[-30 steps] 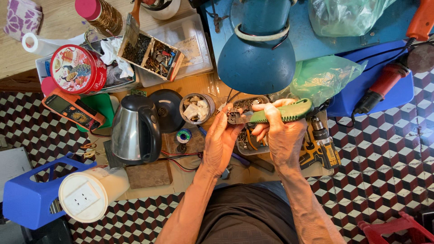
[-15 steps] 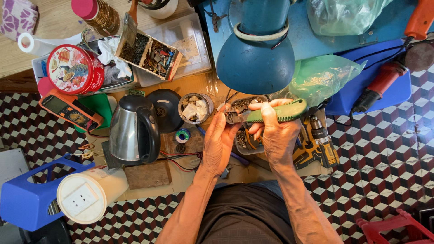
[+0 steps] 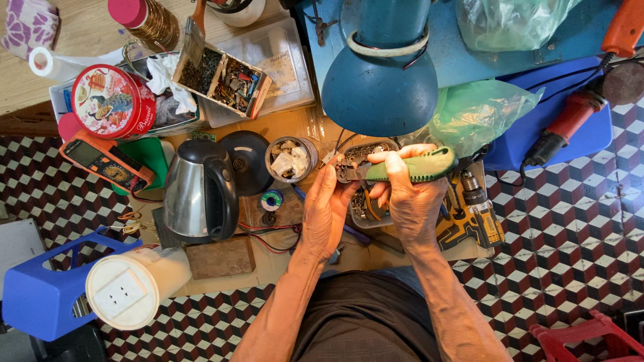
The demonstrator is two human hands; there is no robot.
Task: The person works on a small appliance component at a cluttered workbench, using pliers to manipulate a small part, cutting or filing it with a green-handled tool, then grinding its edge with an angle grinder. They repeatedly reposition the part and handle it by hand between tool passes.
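one green-handled tool [image 3: 409, 167] in right hand [image 3: 412, 201]

Green tool with a matt, ribbed plastic handle [image 3: 419, 165], looks grippy. The brushed steel kettle [image 3: 194, 191] has a dull sheen with a glossy black plastic handle. Round red biscuit tin [image 3: 107, 100] is shiny printed metal. Blue lamp shade [image 3: 379, 94] looks like painted metal, slightly scuffed. The pale wooden counter [image 3: 295, 124] is worn and matt.
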